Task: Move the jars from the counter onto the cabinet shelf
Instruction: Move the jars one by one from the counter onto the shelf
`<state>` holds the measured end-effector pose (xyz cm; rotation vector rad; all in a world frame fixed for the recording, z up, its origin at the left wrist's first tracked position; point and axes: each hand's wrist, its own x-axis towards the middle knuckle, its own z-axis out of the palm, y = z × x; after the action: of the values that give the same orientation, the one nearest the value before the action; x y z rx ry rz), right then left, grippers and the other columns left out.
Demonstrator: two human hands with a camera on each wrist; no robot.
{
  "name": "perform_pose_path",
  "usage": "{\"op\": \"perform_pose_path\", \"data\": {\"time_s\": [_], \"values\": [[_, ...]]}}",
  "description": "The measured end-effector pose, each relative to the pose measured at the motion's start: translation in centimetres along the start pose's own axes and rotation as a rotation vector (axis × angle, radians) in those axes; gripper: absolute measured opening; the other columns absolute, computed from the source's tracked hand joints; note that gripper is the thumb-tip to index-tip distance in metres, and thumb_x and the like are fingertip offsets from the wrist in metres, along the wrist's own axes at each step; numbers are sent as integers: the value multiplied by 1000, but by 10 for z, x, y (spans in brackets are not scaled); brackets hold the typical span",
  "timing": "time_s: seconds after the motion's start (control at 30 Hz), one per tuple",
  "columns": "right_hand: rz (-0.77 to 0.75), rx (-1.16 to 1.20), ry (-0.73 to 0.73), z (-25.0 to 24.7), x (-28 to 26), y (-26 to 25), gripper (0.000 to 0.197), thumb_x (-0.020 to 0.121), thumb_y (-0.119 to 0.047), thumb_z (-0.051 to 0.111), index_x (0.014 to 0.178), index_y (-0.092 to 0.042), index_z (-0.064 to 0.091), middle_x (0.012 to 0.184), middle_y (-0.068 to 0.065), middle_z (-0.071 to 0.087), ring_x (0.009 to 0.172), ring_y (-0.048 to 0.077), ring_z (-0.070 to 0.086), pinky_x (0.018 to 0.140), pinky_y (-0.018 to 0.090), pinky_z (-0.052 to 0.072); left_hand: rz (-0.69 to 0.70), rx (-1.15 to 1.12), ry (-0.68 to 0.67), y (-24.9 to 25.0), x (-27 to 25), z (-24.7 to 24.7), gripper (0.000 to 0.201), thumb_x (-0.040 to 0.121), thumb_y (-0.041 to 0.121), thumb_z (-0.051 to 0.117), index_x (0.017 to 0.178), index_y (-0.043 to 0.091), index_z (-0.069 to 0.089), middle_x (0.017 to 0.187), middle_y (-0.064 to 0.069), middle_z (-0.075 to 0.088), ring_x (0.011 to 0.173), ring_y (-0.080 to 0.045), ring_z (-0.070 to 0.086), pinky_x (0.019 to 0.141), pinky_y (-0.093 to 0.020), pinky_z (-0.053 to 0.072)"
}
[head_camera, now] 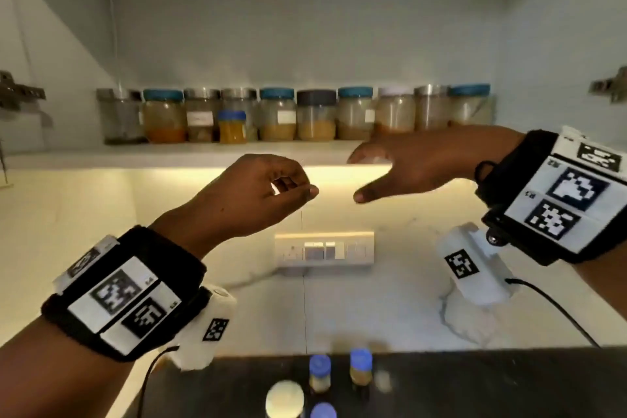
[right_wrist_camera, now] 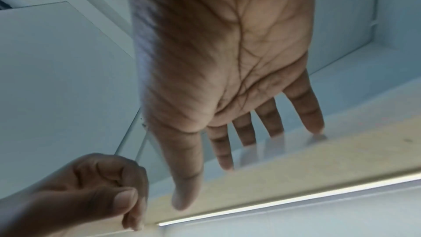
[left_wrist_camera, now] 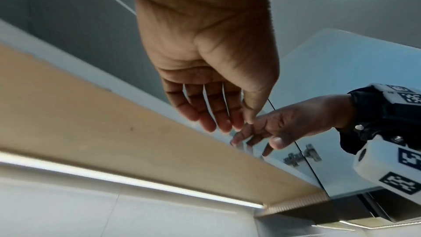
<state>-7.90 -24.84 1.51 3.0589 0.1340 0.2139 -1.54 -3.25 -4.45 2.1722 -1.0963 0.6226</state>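
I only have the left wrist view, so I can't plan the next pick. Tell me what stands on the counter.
Observer: Four small jars stand on the dark counter, three with blue lids and one with a pale lid.
Operator: Report the shelf.
Observer: A row of jars lines the back of the cabinet shelf; one small blue-lidded jar stands in front of that row.
Operator: Confirm what the right palm holds.
Observer: The right hand holds nothing; its fingers are straight and reach toward the shelf's front edge.
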Motion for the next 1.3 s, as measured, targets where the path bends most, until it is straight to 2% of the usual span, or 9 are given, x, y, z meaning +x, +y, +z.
{"op": "perform_pose_path", "data": {"time_s": [0.17, 0.27, 0.43, 0.63, 0.77, 0.93, 1.03, 1.17, 1.3], "values": [[-60, -177, 291, 61, -2, 16, 63, 79, -59, 60, 133, -30, 47, 159, 3, 11, 146, 31, 9, 107, 54, 34, -8, 27, -119, -19, -36, 70, 19, 87, 36, 64, 84, 18, 71, 75, 11, 64, 74, -3, 59, 63, -13, 46], [-38, -253, 440, 92, -1, 18, 54, 80, -51, 61, 126, -24, 55, 161, 7, 0, 147, 36, -3, 99, 60, 41, -38, 44, -244, -39, -58, 117, 18, 86, 38, 63, 85, 21, 71, 76, 13, 62, 71, -4, 60, 66, -24, 52], [28, -223, 639, 116, 15, 16, 41, 81, -45, 56, 108, -16, 62, 159, 11, 14, 145, 41, 8, 86, 55, 50, -259, 84, -464, -80, -95, 191, 21, 86, 36, 62, 95, 18, 69, 92, 1, 67, 85, -16, 62, 78, -33, 51], [168, -228, 762, 139, 40, 5, 43, 83, -44, 48, 112, -13, 55, 151, 23, 28, 140, 46, 22, 87, 49, 44, -534, 169, -678, -146, -149, 246, 46, 84, 39, 63, 125, 22, 54, 128, -4, 52, 118, -23, 50, 99, -34, 41], [204, -255, 882, 150, 59, 7, 42, 85, -41, 42, 112, -11, 54, 125, 23, 55, 117, 43, 51, 83, 47, 44, -715, 217, -706, -178, -176, 268, 81, 78, 44, 66, 146, 21, 29, 147, -9, 31, 132, -33, 34, 109, -42, 33], [227, -311, 939, 160, 81, 12, 37, 84, -38, 47, 106, -13, 62, 97, 17, 68, 89, 34, 66, 78, 43, 51, -818, 175, -722, -197, -189, 287, 99, 72, 49, 70, 150, 24, 15, 151, -8, 24, 134, -35, 32, 108, -46, 35], [245, -314, 992, 165, 92, 16, 45, 88, -40, 42, 116, -11, 61, 110, 18, 67, 101, 36, 65, 88, 48, 50, -835, 146, -743, -204, -191, 295, 101, 70, 52, 71, 150, 24, 16, 148, -9, 29, 131, -34, 35, 107, -45, 36], [249, -265, 911, 169, 95, 18, 63, 96, -46, 22, 141, -5, 38, 145, 25, 41, 134, 44, 37, 110, 55, 28, -844, 46, -740, -208, -194, 302, 102, 66, 52, 74, 147, 23, 20, 142, -12, 39, 124, -32, 46, 103, -43, 42], [274, -236, 785, 161, 87, 18, 65, 95, -45, 16, 145, -4, 24, 152, 26, 25, 140, 45, 22, 113, 53, 14, -834, 16, -694, -209, -195, 301, 97, 64, 49, 76, 143, 23, 26, 138, -9, 43, 118, -28, 51, 97, -40, 47]]}}
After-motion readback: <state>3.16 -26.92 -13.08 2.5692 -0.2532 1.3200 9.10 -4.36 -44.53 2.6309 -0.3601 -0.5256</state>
